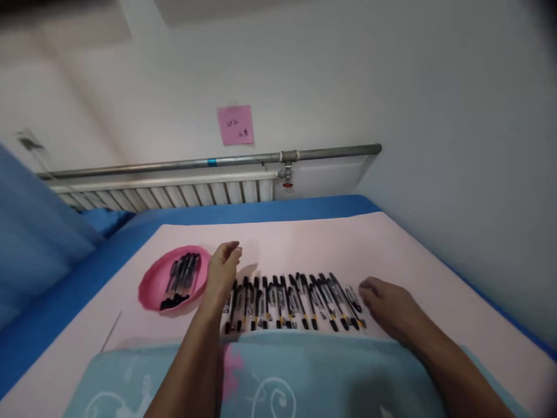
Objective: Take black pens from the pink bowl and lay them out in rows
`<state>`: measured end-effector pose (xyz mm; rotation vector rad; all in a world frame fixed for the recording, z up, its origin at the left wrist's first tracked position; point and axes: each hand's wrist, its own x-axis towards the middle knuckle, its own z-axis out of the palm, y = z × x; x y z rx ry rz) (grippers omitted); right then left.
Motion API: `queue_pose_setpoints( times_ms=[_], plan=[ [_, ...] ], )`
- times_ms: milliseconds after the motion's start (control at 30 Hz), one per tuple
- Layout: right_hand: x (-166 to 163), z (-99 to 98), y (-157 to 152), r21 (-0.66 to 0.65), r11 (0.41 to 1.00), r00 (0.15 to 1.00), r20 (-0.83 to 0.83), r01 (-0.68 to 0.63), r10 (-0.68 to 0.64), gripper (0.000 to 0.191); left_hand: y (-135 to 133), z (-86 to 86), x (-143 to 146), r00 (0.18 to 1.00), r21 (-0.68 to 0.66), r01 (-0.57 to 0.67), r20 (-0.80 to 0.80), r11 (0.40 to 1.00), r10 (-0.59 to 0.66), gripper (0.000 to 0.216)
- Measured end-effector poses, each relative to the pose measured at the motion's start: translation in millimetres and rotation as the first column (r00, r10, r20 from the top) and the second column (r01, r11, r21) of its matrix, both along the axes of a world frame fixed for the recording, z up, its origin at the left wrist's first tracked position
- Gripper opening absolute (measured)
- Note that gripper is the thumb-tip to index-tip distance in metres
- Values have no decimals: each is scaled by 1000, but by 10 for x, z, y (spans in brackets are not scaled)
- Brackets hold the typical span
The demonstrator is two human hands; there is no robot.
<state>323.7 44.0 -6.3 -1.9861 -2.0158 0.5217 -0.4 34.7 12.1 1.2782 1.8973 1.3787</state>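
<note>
A row of black-capped pens (281,302) with clear barrels lies side by side on the pale pink table cover. My left hand (224,264) is raised at the row's left end, beside the pink dish. Its fingers are loosely bent and a little apart, with nothing visible in them. At the right end, my right hand (387,302) is low over the cover, its fingertips close to the last pens. Those fingers are curled together, and what they hold, if anything, is hidden. The pink scalloped dish (150,296) contains several more dark pens (185,273).
A teal cloth with white swirls (270,374) borders the near side. Behind the blue edge (278,212) are a radiator (174,194) and a metal pipe (243,159) with a red-handled valve (288,184). A pink note (235,125) is on the wall. Blue fabric (35,238) hangs at left.
</note>
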Motion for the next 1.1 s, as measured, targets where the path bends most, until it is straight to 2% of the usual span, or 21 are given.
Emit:
queue_pose_setpoints(
  times_ms=[100,167,233,400,533,733,900,1000,1067,1100],
  plan=[
    [19,-16,29,55,998,999,-42,14,-12,22,-131,71,-475,949,-49,-218,-245,975,200,35],
    [8,-8,16,72,997,998,-65,15,-10,21,-220,68,-741,891,-133,-319,-381,939,248,32],
    [-18,4,-5,73,997,997,-75,10,-5,21,-265,12,-915,845,-218,-376,-479,901,237,30],
    [-89,26,-35,54,998,996,-84,-17,21,21,-221,-167,-994,761,-303,-450,-622,840,183,41],
    [-108,40,-49,16,1000,995,-101,-25,26,22,-189,-195,-958,737,-320,-482,-652,816,179,44],
    [-97,37,-57,29,999,994,-99,-42,45,23,-246,-176,-976,760,-324,-447,-629,834,163,35],
    [-73,56,-63,50,999,987,-159,-11,19,22,-291,-14,-944,782,-255,-402,-595,879,185,39],
    [-122,91,-78,77,996,952,-305,48,-22,20,-315,96,-635,833,-190,-324,-521,927,184,41],
    [-211,113,-105,38,997,872,-487,73,-45,22,-338,106,-256,899,-183,-189,-427,965,95,36],
    [-270,122,-129,-5,998,806,-590,65,-56,25,-348,89,-35,924,-190,-108,-381,976,29,34]
  ],
)
